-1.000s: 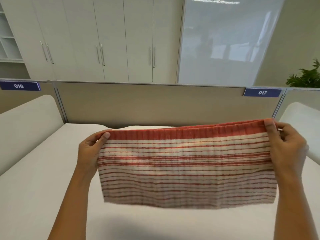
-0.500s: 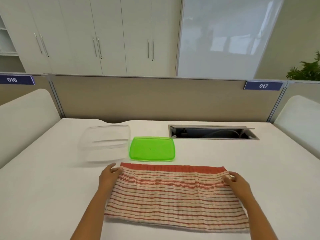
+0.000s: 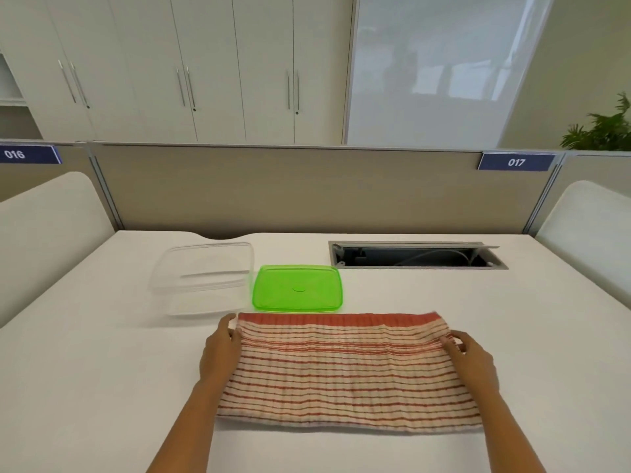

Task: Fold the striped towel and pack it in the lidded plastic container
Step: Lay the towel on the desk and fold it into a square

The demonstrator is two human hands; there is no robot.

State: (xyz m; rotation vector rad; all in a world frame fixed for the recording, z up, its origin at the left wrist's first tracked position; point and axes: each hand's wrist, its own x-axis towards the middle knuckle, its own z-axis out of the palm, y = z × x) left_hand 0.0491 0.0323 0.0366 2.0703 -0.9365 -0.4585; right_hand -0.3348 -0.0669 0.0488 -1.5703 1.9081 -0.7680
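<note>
The red-and-cream striped towel (image 3: 345, 370) lies flat on the white table, folded into a long band with its solid red edge on the far side. My left hand (image 3: 222, 349) pinches the towel's far left corner. My right hand (image 3: 473, 358) holds the far right corner, fingers curled onto the cloth. Beyond the towel, a clear plastic container (image 3: 205, 278) stands open at the left. Its green lid (image 3: 297, 287) lies flat beside it, just past the towel's red edge.
A white table (image 3: 85, 370) spreads all around. An open cable tray (image 3: 416, 255) is sunk into it at the back right. A beige partition (image 3: 307, 189) closes off the far edge. White padded dividers (image 3: 44, 230) stand at both sides.
The towel was held up in the air by its top corners. It has come down and now lies flat on the table, which uncovers the container and lid behind it.
</note>
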